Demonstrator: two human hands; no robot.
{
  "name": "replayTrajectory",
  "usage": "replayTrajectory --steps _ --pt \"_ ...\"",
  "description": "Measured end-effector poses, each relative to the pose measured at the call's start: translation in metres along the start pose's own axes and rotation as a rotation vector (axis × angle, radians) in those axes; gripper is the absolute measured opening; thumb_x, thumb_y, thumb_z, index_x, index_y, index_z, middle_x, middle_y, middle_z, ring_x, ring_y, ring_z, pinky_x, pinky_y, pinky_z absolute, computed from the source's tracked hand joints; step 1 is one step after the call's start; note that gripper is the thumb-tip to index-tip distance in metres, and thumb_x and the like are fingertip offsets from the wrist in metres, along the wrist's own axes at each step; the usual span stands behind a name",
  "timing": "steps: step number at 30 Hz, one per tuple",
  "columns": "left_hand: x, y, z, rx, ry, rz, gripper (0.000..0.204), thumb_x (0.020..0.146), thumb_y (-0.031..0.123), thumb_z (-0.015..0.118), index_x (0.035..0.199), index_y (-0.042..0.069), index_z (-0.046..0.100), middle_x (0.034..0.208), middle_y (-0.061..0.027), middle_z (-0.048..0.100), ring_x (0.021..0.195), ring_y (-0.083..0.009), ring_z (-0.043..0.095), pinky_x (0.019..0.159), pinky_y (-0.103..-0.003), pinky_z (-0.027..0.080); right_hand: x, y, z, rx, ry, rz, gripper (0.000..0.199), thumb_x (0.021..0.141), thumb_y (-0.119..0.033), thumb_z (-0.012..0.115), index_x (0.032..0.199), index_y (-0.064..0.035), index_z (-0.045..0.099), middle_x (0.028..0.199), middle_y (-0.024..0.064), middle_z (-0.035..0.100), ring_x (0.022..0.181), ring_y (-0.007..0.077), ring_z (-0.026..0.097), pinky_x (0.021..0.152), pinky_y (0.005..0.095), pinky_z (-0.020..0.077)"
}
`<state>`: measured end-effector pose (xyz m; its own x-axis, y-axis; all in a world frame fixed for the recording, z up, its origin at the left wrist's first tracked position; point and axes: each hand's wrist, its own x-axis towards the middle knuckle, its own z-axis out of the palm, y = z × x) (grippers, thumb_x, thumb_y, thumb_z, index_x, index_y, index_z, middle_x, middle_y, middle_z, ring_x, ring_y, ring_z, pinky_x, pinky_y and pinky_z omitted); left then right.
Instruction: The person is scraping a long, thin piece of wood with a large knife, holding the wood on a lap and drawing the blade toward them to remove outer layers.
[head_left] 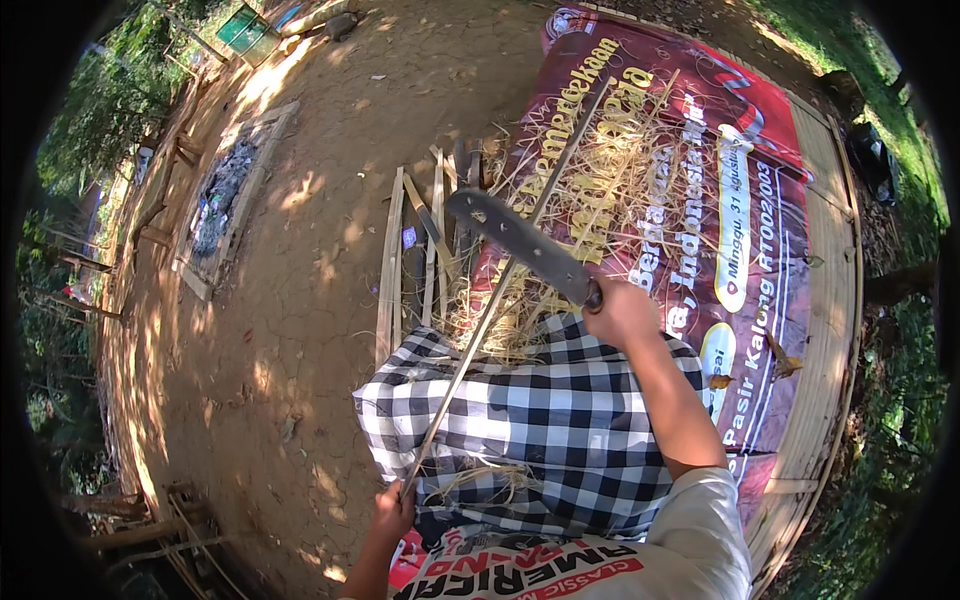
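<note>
My right hand (622, 312) is closed round the handle of a machete (535, 250). Its broad dark blade points up and to the left, crossing over a long, thin strip of bamboo or wood (450, 395). The strip slants from my body across my lap to the far part of a printed banner. Its near end is gripped in my left hand (394, 510), low beside my left hip. Over my legs lies a black and white checked cloth (520, 430), with a few shavings on it. Whether the blade touches the strip I cannot tell.
Pale curly shavings (620, 185) litter the maroon banner (750, 320), which covers a bamboo platform (830, 340). Several split bamboo pieces (388, 275) lie left of it on bare earth. Further left is a framed ash bed (228, 195); a green metal container (247, 36) stands far back.
</note>
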<state>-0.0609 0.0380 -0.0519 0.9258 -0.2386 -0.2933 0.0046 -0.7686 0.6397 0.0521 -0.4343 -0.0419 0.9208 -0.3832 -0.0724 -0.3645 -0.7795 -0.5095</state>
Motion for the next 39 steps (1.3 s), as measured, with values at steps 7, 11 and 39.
replayTrajectory --steps 7,11,39 --pt "-0.004 -0.002 0.001 0.060 -0.037 -0.087 0.018 0.092 0.015 0.058 0.084 -0.001 0.056 0.059 -0.0212 0.055 0.055 -0.0390 0.060 0.051 -0.040 0.045 -0.010 -0.024 0.048 -0.067 -0.045 -0.606 0.030 0.056 -0.023 0.072 0.080 -0.0085 0.061 0.068 0.0093 0.062 0.069 0.0298 0.065 0.063 0.0413 0.0524" --pt "-0.002 0.006 -0.002 0.042 -0.068 -0.202 0.020 0.092 0.017 0.058 0.086 -0.002 0.055 0.060 -0.0224 0.056 0.055 -0.0397 0.059 0.051 -0.041 0.045 0.009 -0.013 0.041 -0.178 -0.112 -0.433 0.031 0.060 -0.025 0.073 0.084 -0.0078 0.063 0.080 0.0098 0.067 0.078 0.0282 0.067 0.072 0.0397 0.0535" --pt "0.000 0.002 -0.003 0.119 -0.030 0.009 0.018 0.091 0.013 0.060 0.079 0.001 0.054 0.054 -0.0191 0.054 0.051 -0.0383 0.060 0.045 -0.041 0.043 0.052 0.039 0.014 -0.050 0.066 0.045 0.027 0.070 -0.029 0.068 0.085 -0.0074 0.066 0.074 0.0159 0.067 0.073 0.0343 0.067 0.068 0.0437 0.0538"
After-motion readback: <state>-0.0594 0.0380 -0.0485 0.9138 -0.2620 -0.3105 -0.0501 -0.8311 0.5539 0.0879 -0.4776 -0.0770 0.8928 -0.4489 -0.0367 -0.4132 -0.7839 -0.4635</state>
